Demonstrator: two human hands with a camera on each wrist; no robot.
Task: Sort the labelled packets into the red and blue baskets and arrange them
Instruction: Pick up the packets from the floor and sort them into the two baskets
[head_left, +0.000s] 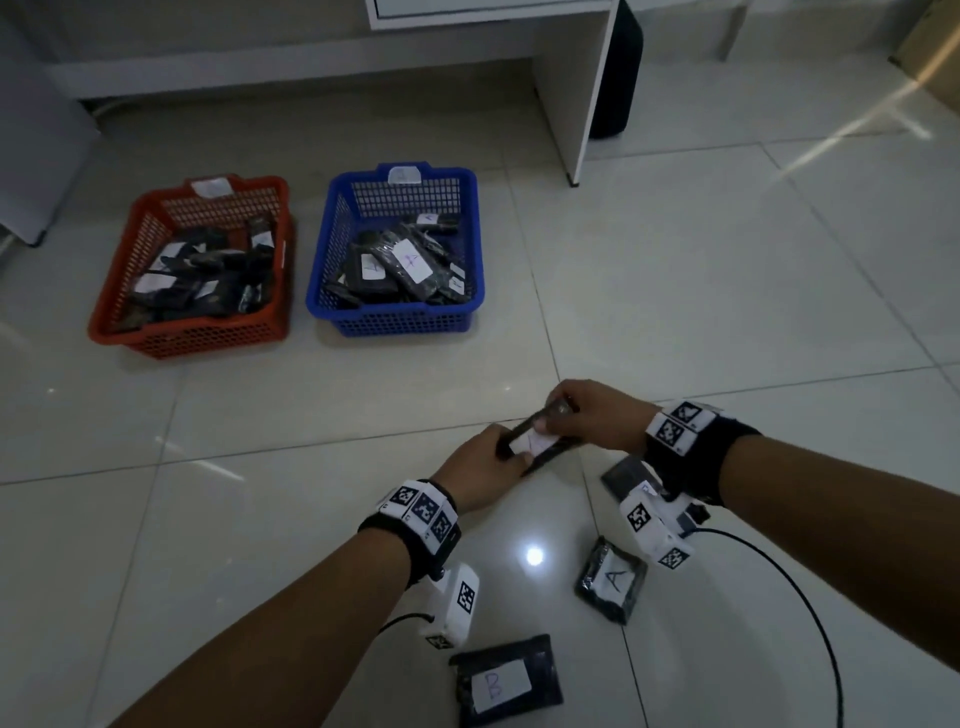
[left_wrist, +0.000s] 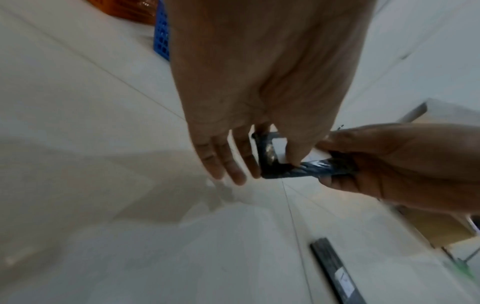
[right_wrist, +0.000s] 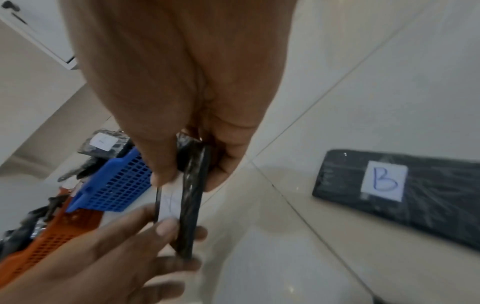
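Low over the floor tiles, both hands hold one black packet (head_left: 535, 444) with a white label; the letter on it is unreadable. My left hand (head_left: 511, 454) pinches its left end, thumb on the label (left_wrist: 280, 148). My right hand (head_left: 550, 421) grips the right end, thumb on top and fingers underneath (right_wrist: 228, 164). Ahead on the left stand the red basket (head_left: 192, 338) and, to its right, the blue basket (head_left: 395, 322), each holding several black labelled packets. On the floor near me lie a packet marked A (head_left: 613, 579) and a packet marked B (head_left: 506, 680).
Another black packet (head_left: 626, 478) lies partly hidden under my right wrist. A black cable (head_left: 810, 613) loops over the floor on the right. A white desk leg (head_left: 587, 104) and a dark bin (head_left: 618, 73) stand beyond the baskets.
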